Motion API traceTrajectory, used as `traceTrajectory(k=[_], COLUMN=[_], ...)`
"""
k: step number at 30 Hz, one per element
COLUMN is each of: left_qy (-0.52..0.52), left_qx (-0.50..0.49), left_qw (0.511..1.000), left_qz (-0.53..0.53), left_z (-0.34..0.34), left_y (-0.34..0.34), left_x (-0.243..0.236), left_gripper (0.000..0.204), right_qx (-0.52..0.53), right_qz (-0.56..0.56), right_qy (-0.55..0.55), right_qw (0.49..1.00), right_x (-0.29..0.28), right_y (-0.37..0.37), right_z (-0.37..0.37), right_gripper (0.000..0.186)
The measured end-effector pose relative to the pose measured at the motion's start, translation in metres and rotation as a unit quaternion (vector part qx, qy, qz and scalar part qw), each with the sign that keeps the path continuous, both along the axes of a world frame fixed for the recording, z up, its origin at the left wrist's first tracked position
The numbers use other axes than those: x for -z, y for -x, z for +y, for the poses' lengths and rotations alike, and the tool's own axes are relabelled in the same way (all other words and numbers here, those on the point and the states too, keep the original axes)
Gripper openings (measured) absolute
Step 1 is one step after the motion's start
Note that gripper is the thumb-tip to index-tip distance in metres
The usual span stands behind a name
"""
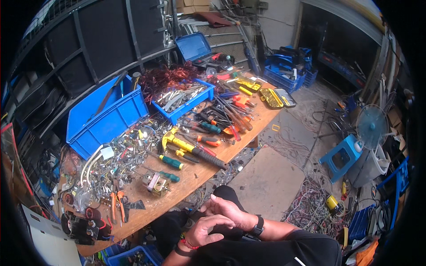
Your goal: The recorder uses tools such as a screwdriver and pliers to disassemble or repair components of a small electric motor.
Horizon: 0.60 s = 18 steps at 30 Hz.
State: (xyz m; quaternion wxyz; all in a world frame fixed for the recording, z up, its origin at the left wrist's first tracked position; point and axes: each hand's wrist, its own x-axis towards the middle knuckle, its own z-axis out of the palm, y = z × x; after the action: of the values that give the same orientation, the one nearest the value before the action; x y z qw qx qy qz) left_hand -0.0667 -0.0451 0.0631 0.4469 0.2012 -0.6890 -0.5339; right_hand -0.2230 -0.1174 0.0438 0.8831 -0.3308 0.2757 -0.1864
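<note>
My left hand, with a red beaded bracelet at the wrist, is held over my lap. Its fingers are loosely stretched, the thumb apart, and nothing shows in it. Just beyond it is my right hand, a black watch on its wrist. Its fingers are also apart with nothing visible in them; the left hand partly overlaps it. Nearest on the wooden table are a small metal motor-like part, green-handled screwdrivers and a yellow claw hammer. Orange-handled pliers lie near the table's left end.
Loose screws and metal bits cover the table's left side. Behind them stand a large blue bin and a shallow blue tray of metal pieces. On the floor to the right are tangled wires, a blue stool and a fan.
</note>
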Motion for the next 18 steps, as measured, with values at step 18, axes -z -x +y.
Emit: traceTrajectory(k=[18], left_qy=[-0.008], left_qx=[0.0], left_qw=[1.0], left_qz=[0.003], left_z=[0.003], left_y=[-0.006], left_x=[-0.004], left_gripper=[0.05], right_qx=[0.023], right_qz=[-0.047], right_qy=[-0.022], right_qw=[0.998], right_x=[0.006], right_y=[-0.007], right_z=[0.003], right_gripper=[0.062])
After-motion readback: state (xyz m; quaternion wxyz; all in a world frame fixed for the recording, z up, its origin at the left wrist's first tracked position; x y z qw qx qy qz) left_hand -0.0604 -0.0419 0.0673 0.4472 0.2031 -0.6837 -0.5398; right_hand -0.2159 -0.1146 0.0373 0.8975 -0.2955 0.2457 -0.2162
